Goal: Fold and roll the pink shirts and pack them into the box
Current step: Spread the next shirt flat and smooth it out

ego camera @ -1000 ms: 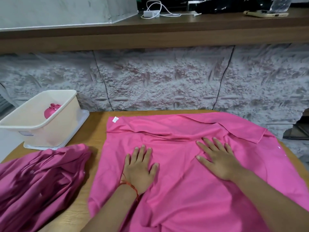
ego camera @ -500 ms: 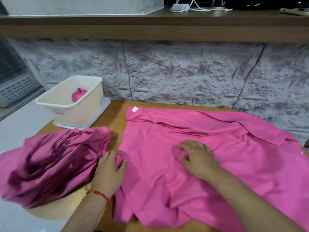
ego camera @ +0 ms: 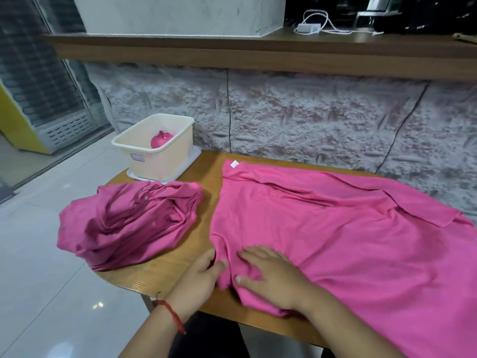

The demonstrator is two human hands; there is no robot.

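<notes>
In the head view, the spread pink shirt [ego camera: 335,241] lies flat on the counter [ego camera: 206,177], right of the box [ego camera: 165,161] and nearer the person. The right hand [ego camera: 271,277] presses its near corner with fingers spread. The left hand [ego camera: 198,282] meets the side hem, its fingers close together; I cannot tell whether they pinch it. The cloth looks light, limp and slippery, so it is best taken by the hem or a corner with both hands

White charger [ego camera: 307,28] on wooden shelf [ego camera: 180,47]; stone wall [ego camera: 309,120] behind table [ego camera: 209,177].
</notes>
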